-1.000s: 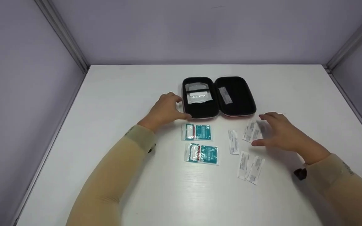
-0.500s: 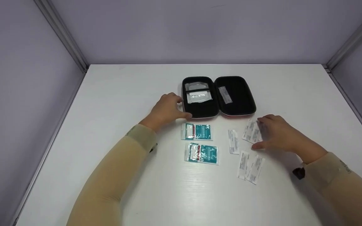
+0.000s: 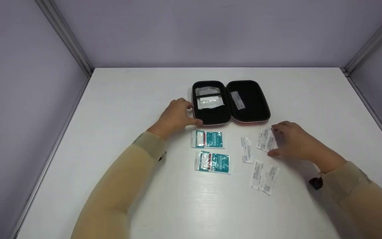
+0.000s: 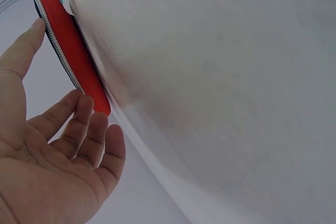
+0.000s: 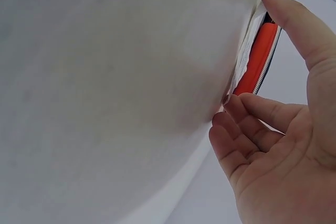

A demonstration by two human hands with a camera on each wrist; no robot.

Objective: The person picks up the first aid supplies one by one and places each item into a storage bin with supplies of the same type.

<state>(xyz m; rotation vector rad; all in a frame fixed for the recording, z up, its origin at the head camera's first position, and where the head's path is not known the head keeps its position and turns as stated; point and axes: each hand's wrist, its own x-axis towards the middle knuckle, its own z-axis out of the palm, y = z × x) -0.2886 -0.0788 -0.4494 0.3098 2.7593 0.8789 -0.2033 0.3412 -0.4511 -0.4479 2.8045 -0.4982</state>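
A zippered hard case (image 3: 216,118), black inside and red outside, lies unfolded on the table. My left hand (image 3: 176,114) touches its left side, thumb at the front corner; in the left wrist view the thumb and fingertips meet the zip edge of the red shell (image 4: 71,40). My right hand (image 3: 295,141) rests at a pair of wrapped adhesive bandages (image 3: 265,138), thumb and fingers spread along their right side. Up close, in the right wrist view, the fingertips reach the end of these white wrappers (image 5: 242,59). Part of the pair is hidden by the fingers.
Two teal-and-white packets (image 3: 214,162) lie in front of the case. A single wrapped bandage (image 3: 246,150) and another pair of bandages (image 3: 264,177) lie nearer me. Clear packets (image 3: 210,102) sit under a strap inside the case; one bandage (image 3: 238,100) lies in its right half.
My right hand has come slightly down and closer to the bandage pair, its fingers and thumb drawing a little nearer together. My left hand stays at the case.
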